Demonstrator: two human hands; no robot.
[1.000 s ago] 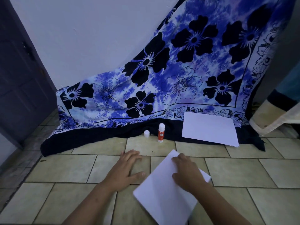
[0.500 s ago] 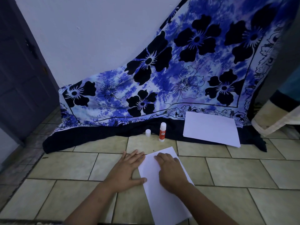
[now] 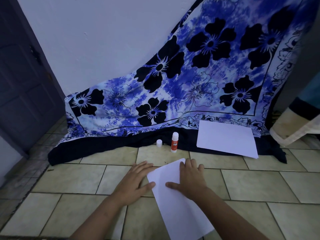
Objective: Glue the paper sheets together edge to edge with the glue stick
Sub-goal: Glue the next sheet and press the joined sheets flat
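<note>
A white paper sheet [image 3: 174, 203] lies on the tiled floor in front of me, turned at an angle. My right hand [image 3: 191, 179] presses flat on its upper part with fingers spread. My left hand [image 3: 136, 181] rests flat on the floor beside the sheet's left edge, its thumb touching the edge. A red and white glue stick [image 3: 174, 142] stands upright beyond the sheet, with its white cap [image 3: 159, 143] standing to its left. A stack of white paper sheets [image 3: 226, 138] lies at the back right, on the cloth's dark border.
A blue floral cloth [image 3: 199, 80] hangs down the white wall onto the floor [image 3: 78, 205]. A dark door [image 3: 22, 75] stands at the left. A beige fabric piece [image 3: 294, 129] sits at the far right.
The sheet has been turned and slid leftward under my right hand, and now lies against my left hand. My right hand moved with it.
</note>
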